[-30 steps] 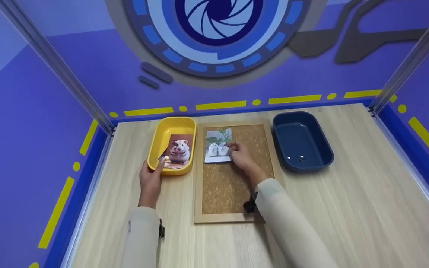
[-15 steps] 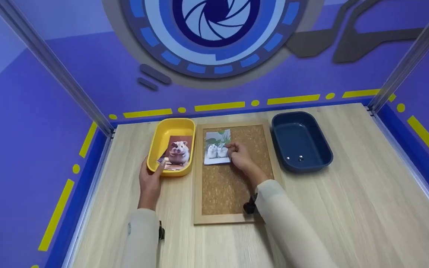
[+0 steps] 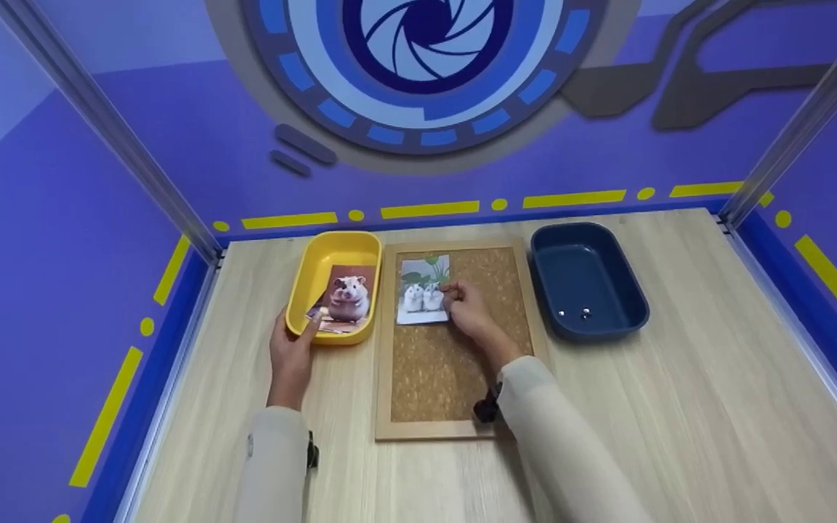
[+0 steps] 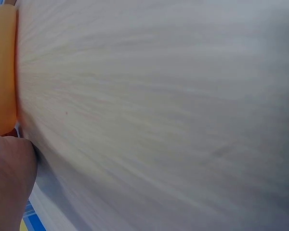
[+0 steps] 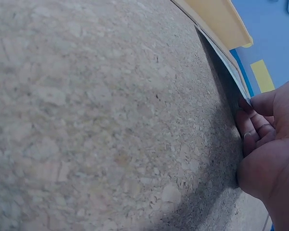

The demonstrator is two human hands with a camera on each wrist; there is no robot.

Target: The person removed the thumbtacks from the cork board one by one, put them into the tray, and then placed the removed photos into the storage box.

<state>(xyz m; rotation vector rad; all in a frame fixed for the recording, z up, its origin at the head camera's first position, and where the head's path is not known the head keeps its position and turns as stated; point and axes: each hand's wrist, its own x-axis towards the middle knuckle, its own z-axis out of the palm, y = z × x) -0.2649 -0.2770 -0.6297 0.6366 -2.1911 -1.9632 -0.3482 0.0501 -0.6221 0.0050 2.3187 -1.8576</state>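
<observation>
My left hand (image 3: 292, 363) grips the near left corner of a yellow tray (image 3: 308, 272), with the thumb over the rim and the fingers along the outer wall. In the tray lie photo cards, the top one a hamster photo (image 3: 349, 296) on a reddish background. My right hand (image 3: 471, 312) pinches the right edge of another photo card (image 3: 422, 309), which shows two white hamsters and green leaves. That card lies over the upper left of a wood-framed cork board (image 3: 426, 378). In the right wrist view, the pinched edge of the card (image 5: 231, 60) is raised off the cork.
A dark blue tray (image 3: 578, 280) stands right of the board, with a few small shiny metal pieces (image 3: 585, 314) at its near end. The wooden table (image 3: 694, 363) is bounded by blue-purple printed walls (image 3: 171, 123) at the back and sides.
</observation>
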